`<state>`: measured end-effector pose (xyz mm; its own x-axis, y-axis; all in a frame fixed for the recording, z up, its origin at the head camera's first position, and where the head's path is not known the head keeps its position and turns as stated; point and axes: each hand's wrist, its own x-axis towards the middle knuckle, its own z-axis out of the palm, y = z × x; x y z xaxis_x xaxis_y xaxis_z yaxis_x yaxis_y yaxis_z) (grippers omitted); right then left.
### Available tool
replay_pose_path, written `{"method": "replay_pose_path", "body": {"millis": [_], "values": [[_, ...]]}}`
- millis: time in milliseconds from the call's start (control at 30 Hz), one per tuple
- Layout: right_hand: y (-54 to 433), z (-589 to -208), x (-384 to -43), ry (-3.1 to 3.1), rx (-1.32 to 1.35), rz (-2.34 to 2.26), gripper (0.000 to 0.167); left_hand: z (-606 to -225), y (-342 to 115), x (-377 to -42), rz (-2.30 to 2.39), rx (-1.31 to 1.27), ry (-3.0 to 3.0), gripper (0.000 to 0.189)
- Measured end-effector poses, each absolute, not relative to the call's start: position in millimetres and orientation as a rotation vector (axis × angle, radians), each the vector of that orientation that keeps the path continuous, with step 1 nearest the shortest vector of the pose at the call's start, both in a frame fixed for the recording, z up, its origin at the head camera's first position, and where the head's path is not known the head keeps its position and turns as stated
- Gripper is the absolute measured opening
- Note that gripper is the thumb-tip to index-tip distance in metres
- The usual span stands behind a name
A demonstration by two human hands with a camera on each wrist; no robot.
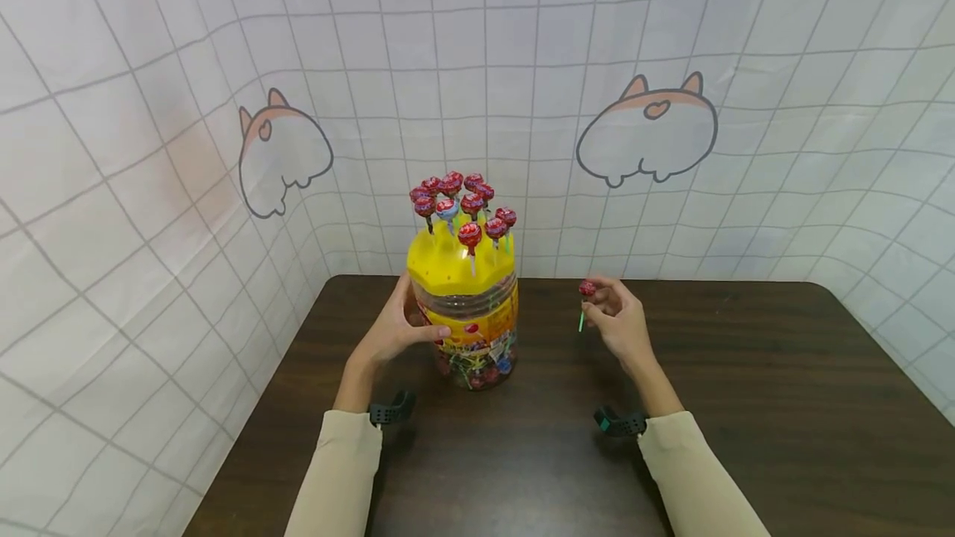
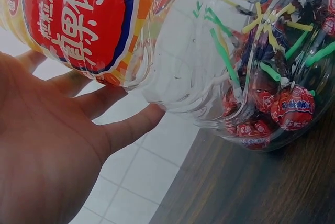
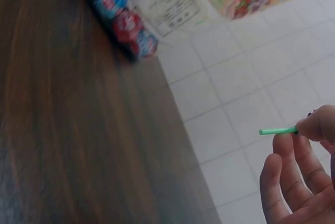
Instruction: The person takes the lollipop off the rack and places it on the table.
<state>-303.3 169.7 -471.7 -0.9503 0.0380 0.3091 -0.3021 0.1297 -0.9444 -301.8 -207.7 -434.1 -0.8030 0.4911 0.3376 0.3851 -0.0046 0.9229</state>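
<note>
Firstly, a lollipop (image 1: 587, 288) was found right of the jar (image 1: 481, 328), green stick (image 1: 581, 322) downward, pinched by thumb and fingertips of the right hand (image 1: 621, 321). The left hand (image 1: 394, 326), spread wide, gripped the jar's left side, thumb across its front. More lollipops (image 1: 470, 234) stood in the yellow lid (image 1: 440, 262) atop the jar. A table (image 1: 746, 371) lay beneath it, gridded cloth (image 1: 507, 40) behind.

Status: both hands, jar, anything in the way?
Left hand gripping jar. Right hand pinching lollipop. Jar upright under yellow lid. No obstruction between lollipop and jar.
</note>
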Motion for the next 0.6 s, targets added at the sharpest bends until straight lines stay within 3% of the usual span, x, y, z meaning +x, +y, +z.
{"method": "replay_pose_path", "body": {"millis": [600], "values": [[171.8,-493.4,-304.9,-2.511,0.313,1.794,0.045,-433.0,-207.4,-301.2,1.940,0.892,2.176,0.098]]}}
